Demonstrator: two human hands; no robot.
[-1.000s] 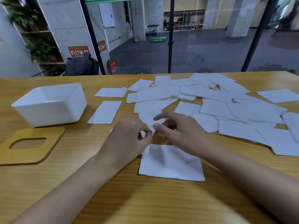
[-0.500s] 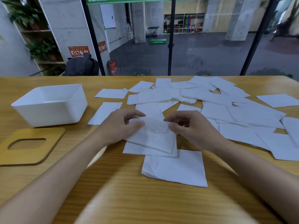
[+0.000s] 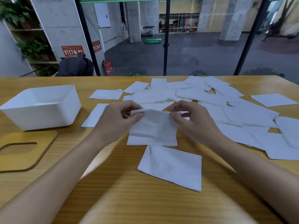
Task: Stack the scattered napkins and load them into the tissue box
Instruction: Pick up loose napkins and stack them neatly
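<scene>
Fingers point(image 3: 129, 105) of the left hand point(image 3: 116, 122) curl over the top left corner of the held napkin point(image 3: 153, 125), with the thumb pressing it from the near side. The right hand point(image 3: 194, 123) pinches the top right corner in the same way. The white sheet is raised between the two hands, its upper edge stretched from one pinch to the other. Whether its lower edge touches the sheet beneath cannot be told.

Taking that sheet as the clock's centre, the white tissue box point(image 3: 43, 117) stands at nine o'clock, well apart, upright with its top open. Its wooden lid point(image 3: 40, 152), with a rounded slot cut through it, lies flat on the counter point(image 3: 129, 199) at eight o'clock, just in front of the box. Between the box and the left hand lies a long napkin point(image 3: 94, 116), partly hidden by that hand, and a flat napkin point(image 3: 106, 94) lies at ten o'clock.

Directly under the raised sheet is a second napkin point(image 3: 152, 141). At six o'clock a near napkin point(image 3: 171, 167) lies turned at an angle, its far corner touching the second one.

From twelve round to four o'clock the scattered napkins point(image 3: 202, 96) overlap one another in a loose spread. A lone napkin point(image 3: 273, 99) lies apart from them at two o'clock, near the counter's far right edge.
</scene>
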